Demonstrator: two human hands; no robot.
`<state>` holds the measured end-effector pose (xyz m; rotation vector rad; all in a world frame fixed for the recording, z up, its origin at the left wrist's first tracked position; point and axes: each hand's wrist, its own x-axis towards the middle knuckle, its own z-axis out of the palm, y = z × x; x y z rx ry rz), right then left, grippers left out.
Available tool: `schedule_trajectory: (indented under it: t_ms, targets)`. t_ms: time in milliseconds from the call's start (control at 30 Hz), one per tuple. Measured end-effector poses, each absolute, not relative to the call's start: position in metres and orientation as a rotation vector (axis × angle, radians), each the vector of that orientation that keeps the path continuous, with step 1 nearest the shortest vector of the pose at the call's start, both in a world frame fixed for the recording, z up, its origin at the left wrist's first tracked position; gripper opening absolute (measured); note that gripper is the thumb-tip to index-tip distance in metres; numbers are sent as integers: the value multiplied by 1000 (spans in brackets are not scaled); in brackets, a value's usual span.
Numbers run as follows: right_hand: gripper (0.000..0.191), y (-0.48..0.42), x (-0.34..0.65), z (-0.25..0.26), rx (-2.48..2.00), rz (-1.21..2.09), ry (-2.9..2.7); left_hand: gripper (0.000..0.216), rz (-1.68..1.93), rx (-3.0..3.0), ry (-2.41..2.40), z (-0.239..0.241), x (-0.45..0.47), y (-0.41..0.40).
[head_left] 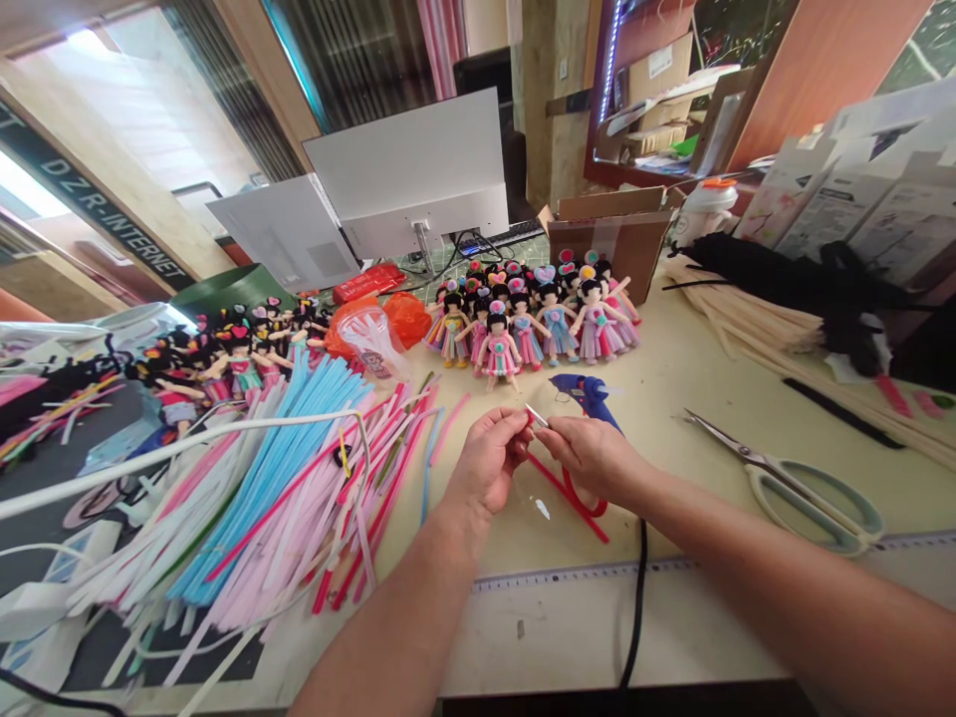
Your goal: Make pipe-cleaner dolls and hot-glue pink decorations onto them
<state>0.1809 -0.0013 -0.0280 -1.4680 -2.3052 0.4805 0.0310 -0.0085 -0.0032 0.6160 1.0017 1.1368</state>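
Note:
My left hand (489,460) and my right hand (594,453) meet above the pale tabletop (694,418), both pinched on a red pipe cleaner (572,496). Its free end loops down and trails across the table below my right hand. A small pale tip shows between the fingertips. Just behind my right hand lies a blue glue gun (593,394), its black cord (636,597) running toward the near edge.
A heap of pink, blue and white pipe cleaners (284,498) fills the left. Small dolls (527,319) stand in a group behind the hands, more dolls (224,363) at the left. Scissors (799,483) lie at the right, beyond them pale sticks (754,319) and black fuzz. Monitors and a cardboard box (619,234) stand at the back.

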Motion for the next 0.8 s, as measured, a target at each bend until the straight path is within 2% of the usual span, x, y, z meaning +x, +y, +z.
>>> schedule_trajectory:
  t_ms: [800]
  targets:
    - [35, 0, 182, -30, -1447, 418, -2332, 20, 1133, 698, 1023, -5, 31, -8]
